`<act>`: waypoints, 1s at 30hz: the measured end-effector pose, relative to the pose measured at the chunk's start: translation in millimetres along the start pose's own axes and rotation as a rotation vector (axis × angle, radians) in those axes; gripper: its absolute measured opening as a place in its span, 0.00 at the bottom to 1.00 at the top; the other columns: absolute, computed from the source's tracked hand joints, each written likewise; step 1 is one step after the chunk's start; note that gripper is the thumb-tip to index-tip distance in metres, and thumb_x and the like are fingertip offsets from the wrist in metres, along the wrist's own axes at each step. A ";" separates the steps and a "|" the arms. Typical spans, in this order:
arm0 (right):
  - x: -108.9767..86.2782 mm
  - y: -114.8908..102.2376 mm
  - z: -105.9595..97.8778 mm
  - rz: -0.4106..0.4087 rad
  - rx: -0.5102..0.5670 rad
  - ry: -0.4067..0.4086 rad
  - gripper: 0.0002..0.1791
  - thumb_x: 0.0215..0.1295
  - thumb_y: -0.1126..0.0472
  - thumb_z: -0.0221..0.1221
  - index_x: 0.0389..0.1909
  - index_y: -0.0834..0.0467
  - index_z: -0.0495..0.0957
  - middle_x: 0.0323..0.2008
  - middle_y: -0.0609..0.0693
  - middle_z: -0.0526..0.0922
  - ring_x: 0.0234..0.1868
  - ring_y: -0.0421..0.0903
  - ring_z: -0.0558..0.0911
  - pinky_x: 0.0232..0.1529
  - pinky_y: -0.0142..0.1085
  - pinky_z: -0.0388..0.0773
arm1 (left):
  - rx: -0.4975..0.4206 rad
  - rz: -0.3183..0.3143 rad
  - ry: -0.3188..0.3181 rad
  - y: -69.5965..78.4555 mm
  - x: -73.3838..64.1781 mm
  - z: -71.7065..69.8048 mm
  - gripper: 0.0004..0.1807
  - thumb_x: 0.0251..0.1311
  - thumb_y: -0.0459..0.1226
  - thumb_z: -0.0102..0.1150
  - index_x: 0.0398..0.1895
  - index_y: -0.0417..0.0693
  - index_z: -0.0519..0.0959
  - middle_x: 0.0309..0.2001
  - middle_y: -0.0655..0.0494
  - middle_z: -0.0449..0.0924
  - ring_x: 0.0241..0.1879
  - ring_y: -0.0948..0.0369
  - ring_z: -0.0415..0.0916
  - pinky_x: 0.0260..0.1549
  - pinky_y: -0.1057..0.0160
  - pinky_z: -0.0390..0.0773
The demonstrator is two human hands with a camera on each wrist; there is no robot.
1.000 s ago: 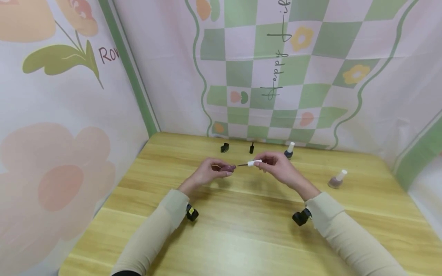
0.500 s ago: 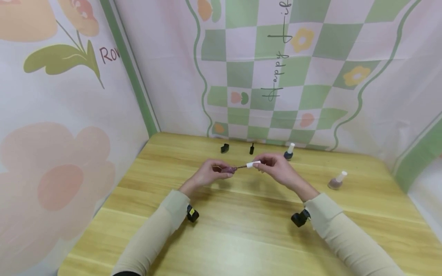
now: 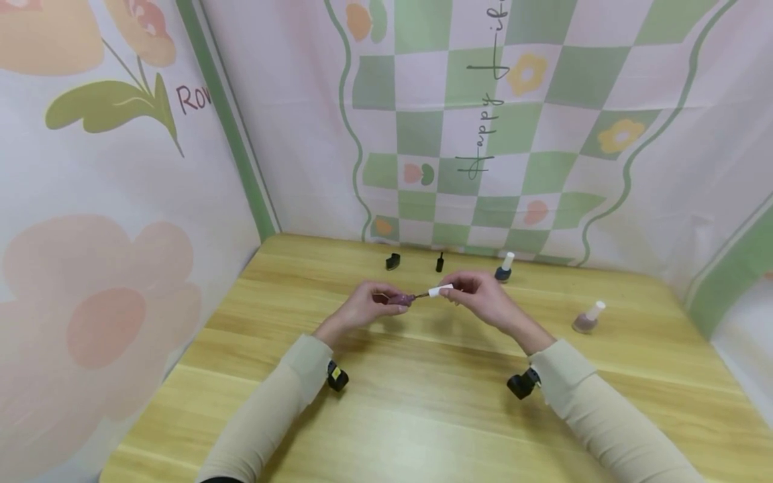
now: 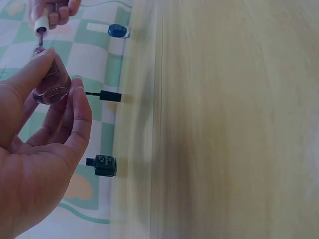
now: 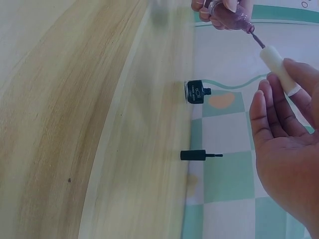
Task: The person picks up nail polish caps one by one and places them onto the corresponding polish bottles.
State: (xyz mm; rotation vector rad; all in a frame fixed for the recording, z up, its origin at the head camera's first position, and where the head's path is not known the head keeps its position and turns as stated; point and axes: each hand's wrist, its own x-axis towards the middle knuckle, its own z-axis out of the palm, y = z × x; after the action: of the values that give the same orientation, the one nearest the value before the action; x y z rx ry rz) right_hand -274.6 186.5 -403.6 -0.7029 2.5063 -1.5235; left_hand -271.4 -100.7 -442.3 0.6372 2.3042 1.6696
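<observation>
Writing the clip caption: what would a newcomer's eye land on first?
Probably the mauve polish bottle in the left hand, met at its mouth by the white-capped brush in the right hand, over the wooden table. Next, the green-and-white checked cloth behind it, then the uncapped black bottle near the table's far edge.

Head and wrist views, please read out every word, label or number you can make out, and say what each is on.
"Happy Lif", cut off at the top edge: green-and-white checkered fabric backdrop.
"Ro", then a cut-off letter: white fabric panel with peach flowers.
Pale lettering, too blurred to read: small black glass bottle.
No readable text: purple glass bottle in the left hand.
Nothing else reads clearly.
</observation>
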 end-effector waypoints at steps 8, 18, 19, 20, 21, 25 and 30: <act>0.5 -3.9 3.8 0.023 0.002 -0.020 0.13 0.72 0.55 0.64 0.50 0.58 0.85 0.35 0.57 0.84 0.32 0.48 0.79 0.30 0.34 0.78 | -0.022 0.010 -0.009 0.7 0.0 2.2 0.13 0.64 0.37 0.70 0.50 0.45 0.86 0.45 0.52 0.88 0.42 0.57 0.85 0.47 0.55 0.85; 2.3 -8.9 8.2 0.022 -0.013 -0.044 0.12 0.72 0.53 0.64 0.48 0.57 0.85 0.34 0.55 0.83 0.28 0.50 0.75 0.25 0.33 0.72 | -0.032 0.006 -0.017 0.2 -0.4 2.6 0.13 0.64 0.37 0.70 0.51 0.46 0.86 0.46 0.55 0.88 0.43 0.56 0.85 0.47 0.59 0.85; 2.5 -9.0 8.6 0.023 -0.013 -0.045 0.12 0.72 0.53 0.64 0.48 0.57 0.85 0.34 0.55 0.83 0.28 0.50 0.75 0.25 0.32 0.71 | -0.027 0.005 -0.018 -0.2 -0.4 2.5 0.13 0.64 0.38 0.70 0.51 0.47 0.86 0.45 0.55 0.88 0.43 0.57 0.85 0.47 0.59 0.85; 2.7 -9.2 9.0 0.024 -0.013 -0.046 0.12 0.72 0.53 0.64 0.48 0.57 0.85 0.34 0.55 0.83 0.28 0.50 0.75 0.25 0.32 0.71 | -0.021 0.005 -0.018 -0.3 -0.6 2.5 0.13 0.64 0.38 0.70 0.51 0.48 0.86 0.45 0.56 0.88 0.43 0.57 0.84 0.46 0.60 0.85; 2.9 -9.3 9.6 0.024 -0.011 -0.046 0.12 0.72 0.54 0.64 0.49 0.57 0.85 0.34 0.56 0.83 0.28 0.49 0.74 0.25 0.32 0.71 | -0.018 0.005 -0.019 -0.5 -0.6 2.5 0.13 0.64 0.38 0.70 0.51 0.48 0.86 0.46 0.56 0.88 0.43 0.57 0.84 0.46 0.60 0.85; 4.3 -10.6 11.6 0.022 -0.013 -0.044 0.12 0.72 0.56 0.64 0.50 0.59 0.84 0.35 0.58 0.82 0.27 0.45 0.72 0.24 0.32 0.70 | -0.013 0.003 -0.019 -0.1 -1.1 2.4 0.12 0.64 0.39 0.70 0.50 0.49 0.86 0.46 0.56 0.87 0.43 0.57 0.84 0.47 0.59 0.85; 6.1 -12.1 12.9 0.008 -0.020 -0.046 0.12 0.72 0.56 0.64 0.50 0.58 0.85 0.35 0.60 0.82 0.27 0.45 0.73 0.25 0.33 0.71 | -0.010 0.000 -0.016 0.9 -1.2 2.0 0.13 0.64 0.38 0.71 0.50 0.49 0.86 0.46 0.55 0.87 0.43 0.57 0.84 0.47 0.59 0.85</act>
State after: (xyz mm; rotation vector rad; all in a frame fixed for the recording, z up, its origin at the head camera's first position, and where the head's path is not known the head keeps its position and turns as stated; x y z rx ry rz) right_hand -271.7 168.6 -398.5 -0.7212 2.4911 -1.4644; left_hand -269.3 -99.4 -442.2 0.6461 2.2831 1.6695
